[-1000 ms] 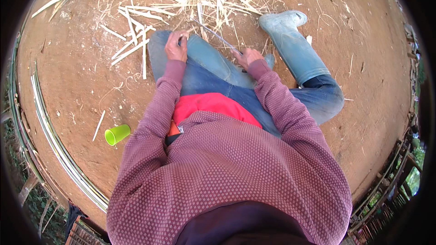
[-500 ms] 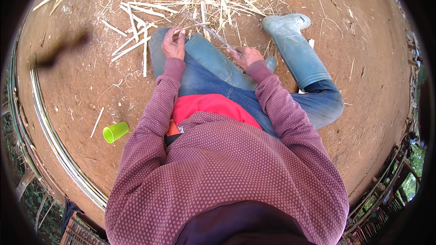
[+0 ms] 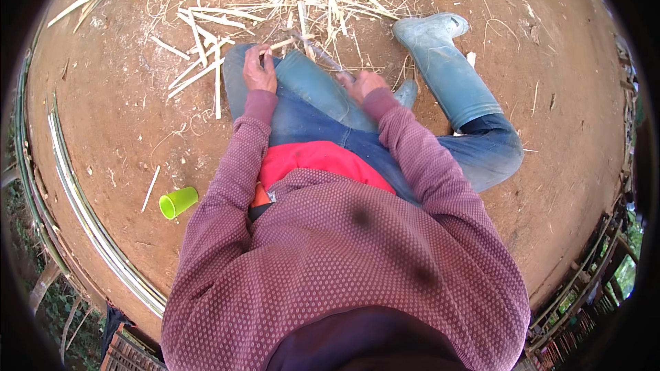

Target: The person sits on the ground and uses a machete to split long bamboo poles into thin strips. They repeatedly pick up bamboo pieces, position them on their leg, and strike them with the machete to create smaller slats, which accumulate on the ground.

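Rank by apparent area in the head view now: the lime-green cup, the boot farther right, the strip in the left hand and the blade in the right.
1. Boot farther right
2. Lime-green cup
3. Strip and blade, unranked: both look thin, and the blade is blurred.

Floor (image 3: 564,137): bare earth, reddish brown, slightly uneven, flecked with pale specks. Right margin: rough barrier of sticks (image 3: 584,292), bowed by the lens; bright green foliage (image 3: 627,271) visible through gaps at lower right. Left margin: darker vegetation (image 3: 20,261) beyond the floor's edge. Lower left corner: brown slatted panel (image 3: 129,353), partly in view. Light: diffuse daylight, fairly even.
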Motion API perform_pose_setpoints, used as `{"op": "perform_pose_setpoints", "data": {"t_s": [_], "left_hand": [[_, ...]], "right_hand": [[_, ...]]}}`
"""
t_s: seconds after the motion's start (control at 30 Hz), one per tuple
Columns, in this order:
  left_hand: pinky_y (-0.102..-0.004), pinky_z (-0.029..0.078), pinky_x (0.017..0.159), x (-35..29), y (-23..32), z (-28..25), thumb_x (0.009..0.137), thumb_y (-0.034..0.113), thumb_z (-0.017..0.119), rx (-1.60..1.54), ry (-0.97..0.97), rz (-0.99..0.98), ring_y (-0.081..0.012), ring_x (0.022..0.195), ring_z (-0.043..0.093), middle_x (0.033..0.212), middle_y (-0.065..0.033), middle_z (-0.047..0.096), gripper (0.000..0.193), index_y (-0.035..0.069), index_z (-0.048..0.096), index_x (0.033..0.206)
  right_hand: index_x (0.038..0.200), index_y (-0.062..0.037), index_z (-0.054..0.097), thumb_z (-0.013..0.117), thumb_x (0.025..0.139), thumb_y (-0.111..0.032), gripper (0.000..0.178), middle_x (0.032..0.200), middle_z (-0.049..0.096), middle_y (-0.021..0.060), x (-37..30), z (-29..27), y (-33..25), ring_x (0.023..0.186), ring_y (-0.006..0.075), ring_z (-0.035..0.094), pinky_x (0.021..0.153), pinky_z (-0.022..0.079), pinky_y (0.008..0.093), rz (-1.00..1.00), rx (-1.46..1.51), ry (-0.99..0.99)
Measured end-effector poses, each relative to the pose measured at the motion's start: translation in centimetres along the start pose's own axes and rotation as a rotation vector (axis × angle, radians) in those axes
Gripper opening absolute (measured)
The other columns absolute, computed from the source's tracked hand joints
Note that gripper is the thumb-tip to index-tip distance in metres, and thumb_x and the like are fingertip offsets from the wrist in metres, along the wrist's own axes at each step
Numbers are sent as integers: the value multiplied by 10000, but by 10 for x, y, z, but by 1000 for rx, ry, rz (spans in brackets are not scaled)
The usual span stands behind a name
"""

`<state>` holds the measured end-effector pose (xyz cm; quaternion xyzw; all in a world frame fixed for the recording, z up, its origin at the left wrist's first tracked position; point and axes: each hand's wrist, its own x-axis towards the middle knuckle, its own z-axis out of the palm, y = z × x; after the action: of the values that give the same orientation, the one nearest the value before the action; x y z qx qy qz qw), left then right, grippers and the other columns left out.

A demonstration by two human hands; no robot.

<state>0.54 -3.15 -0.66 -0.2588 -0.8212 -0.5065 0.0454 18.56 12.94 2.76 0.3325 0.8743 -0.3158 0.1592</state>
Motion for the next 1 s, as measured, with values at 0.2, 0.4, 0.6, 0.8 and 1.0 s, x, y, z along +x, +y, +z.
{"op": "perform_pose_setpoints", "data": {"t_s": [0.2,0.4,0.6,0.8,1.0], "left_hand": [[-287,495,663,7,-2,-1,834,51,580,62,51,3,-182,728,614,850,-97,622,89,34,598,919],[-343,477,671,1,8,0,819,40,572,39,27,-75,-256,759,601,873,-123,590,89,28,568,907],[-367,477,669,-1,14,-2,820,43,567,149,-22,118,-302,765,595,894,-128,580,93,50,564,913],[-373,477,671,2,17,-2,819,49,570,170,-31,166,-308,773,596,897,-122,582,93,54,558,911],[-355,466,703,-4,21,-1,813,43,590,154,-42,119,-292,807,590,883,-132,583,97,38,571,908]], "right_hand": [[869,37,652,456,848,-547,617,807,625,265,2,-6,12,803,374,627,752,478,449,-67,-33,22],[1013,19,609,455,854,-544,605,993,612,251,1,-23,21,939,350,603,827,467,429,154,-92,-122],[884,5,654,464,850,-533,572,836,633,245,6,1,12,845,374,619,796,476,439,-20,-58,15],[887,19,654,455,856,-527,582,861,634,241,1,-9,10,838,371,623,786,481,444,-22,-64,-24],[913,13,658,462,854,-522,573,880,636,237,4,-12,14,846,367,623,793,480,442,6,-82,-15]]}}
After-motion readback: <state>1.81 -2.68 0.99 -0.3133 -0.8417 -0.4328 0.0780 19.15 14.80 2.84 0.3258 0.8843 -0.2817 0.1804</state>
